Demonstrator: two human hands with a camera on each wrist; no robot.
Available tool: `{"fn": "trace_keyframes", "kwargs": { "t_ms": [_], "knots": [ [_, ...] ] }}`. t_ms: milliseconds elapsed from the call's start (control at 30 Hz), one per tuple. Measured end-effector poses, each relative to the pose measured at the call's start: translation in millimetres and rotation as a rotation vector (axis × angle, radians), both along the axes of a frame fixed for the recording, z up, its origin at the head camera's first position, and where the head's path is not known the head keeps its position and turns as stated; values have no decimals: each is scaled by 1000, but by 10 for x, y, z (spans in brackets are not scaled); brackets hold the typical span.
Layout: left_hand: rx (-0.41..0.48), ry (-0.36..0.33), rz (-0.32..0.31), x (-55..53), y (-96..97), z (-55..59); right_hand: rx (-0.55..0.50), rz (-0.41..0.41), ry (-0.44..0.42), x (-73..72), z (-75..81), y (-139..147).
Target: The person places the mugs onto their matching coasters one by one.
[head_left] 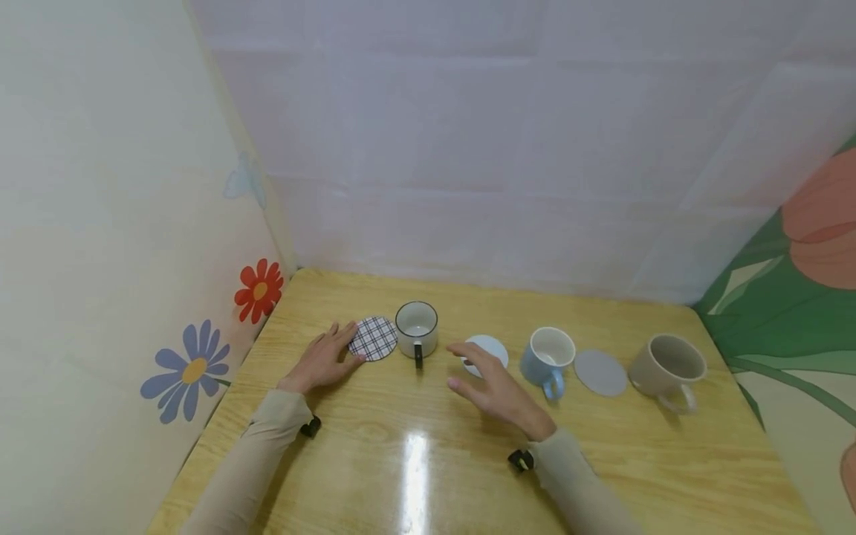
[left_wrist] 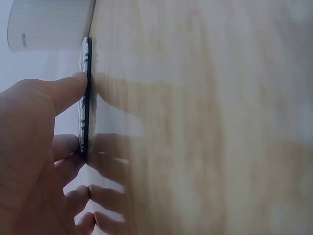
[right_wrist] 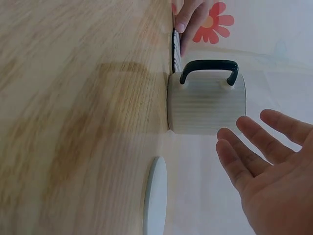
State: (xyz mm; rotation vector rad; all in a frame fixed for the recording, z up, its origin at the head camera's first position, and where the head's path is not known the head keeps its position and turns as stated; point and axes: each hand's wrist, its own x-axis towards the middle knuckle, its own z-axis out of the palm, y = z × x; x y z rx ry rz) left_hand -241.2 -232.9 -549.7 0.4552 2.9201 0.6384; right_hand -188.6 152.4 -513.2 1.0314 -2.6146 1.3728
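Note:
My left hand [head_left: 324, 360] touches the left and near rim of a black-and-white checked coaster [head_left: 374, 339] lying on the table. In the left wrist view the thumb [left_wrist: 71, 91] meets the coaster's edge, with the other fingers spread along the tabletop. Right beside this coaster stands a white enamel-style mug [head_left: 417, 331] with a dark rim and black handle, its handle towards me. To the mug's right, my right hand [head_left: 498, 390] hovers with fingers extended and nothing in them. It partly covers a white round coaster [head_left: 491, 348].
A light blue mug [head_left: 547, 357] stands right of the white coaster. Farther right are a grey coaster [head_left: 600, 373] and a beige mug [head_left: 669, 368]. The wooden table [head_left: 361, 461] meets a white cloth wall [head_left: 428, 148] behind and printed flower walls at the sides.

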Motion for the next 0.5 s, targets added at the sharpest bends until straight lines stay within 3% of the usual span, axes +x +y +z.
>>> {"fn": "trace_keyframes", "kwargs": {
  "t_ms": [500],
  "knots": [
    [-39,-6,-21,-23,13,-11,-67,51,-36,-11,-57,-192]
  ]
}}
